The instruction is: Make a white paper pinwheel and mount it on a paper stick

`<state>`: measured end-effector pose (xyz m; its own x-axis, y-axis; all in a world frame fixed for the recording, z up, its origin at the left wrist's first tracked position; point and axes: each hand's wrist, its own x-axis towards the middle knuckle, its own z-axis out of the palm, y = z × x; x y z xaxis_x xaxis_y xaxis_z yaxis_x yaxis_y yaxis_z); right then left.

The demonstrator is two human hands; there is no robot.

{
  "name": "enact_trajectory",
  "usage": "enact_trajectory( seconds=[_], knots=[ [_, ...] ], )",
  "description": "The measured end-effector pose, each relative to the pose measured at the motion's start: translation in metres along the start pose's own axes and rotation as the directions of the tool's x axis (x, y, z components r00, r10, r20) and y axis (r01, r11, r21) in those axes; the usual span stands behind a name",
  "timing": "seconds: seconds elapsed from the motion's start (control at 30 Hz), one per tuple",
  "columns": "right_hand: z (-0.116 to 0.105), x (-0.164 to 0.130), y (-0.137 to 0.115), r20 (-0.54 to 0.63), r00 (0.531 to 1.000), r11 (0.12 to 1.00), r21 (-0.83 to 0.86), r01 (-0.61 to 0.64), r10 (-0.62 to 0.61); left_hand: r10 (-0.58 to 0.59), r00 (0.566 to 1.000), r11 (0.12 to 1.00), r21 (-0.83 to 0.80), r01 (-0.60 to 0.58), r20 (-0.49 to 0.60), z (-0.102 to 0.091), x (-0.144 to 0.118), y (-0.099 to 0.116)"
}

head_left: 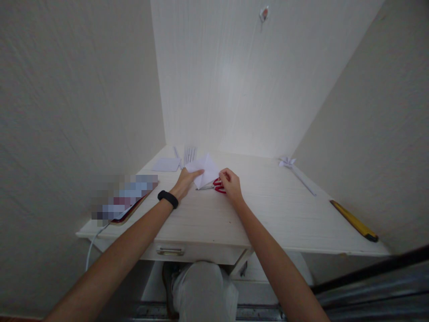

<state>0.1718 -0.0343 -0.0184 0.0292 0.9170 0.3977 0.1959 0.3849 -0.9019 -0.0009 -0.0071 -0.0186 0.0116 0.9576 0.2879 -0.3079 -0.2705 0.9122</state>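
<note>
Both forearms reach up from the bottom edge, over a pale-trousered knee (204, 286) and a desk drawer (197, 252) with a metal pull, onto a whitewashed wooden desk (268, 214). On its far half, the left hand (186, 181), with a black band (168, 199) on the wrist, lies flat, fingers stretched out onto a folded white sheet of paper (206, 172), pressing it down rather than gripping it. Just beside it, the right hand (230, 183) is curled over the red handles of a pair of scissors (216, 185); the blades point left and slip under the paper's near edge, and how firmly the fingers close on the handles cannot be told. Behind the paper lie several thin white strips (189, 154) and a smaller white sheet (166, 165). To the left sits a blurred-out flat device (125, 199) with a white cable (92, 246) hanging off the desk edge. Well apart on the right lie a folded paper flower on a long stem (295, 170) and a yellow utility knife (353, 220).
</note>
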Motion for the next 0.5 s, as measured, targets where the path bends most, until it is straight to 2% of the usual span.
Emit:
enact_trajectory(
  seconds=[0.5],
  knots=[
    [0.0000, 0.0000, -0.0001, 0.010, 1.000, 1.000, -0.004, -0.009, 0.009, -0.006, 0.999, 1.000, -0.017, 0.006, -0.031, -0.0016, 0.0004, -0.0004]
  ],
)
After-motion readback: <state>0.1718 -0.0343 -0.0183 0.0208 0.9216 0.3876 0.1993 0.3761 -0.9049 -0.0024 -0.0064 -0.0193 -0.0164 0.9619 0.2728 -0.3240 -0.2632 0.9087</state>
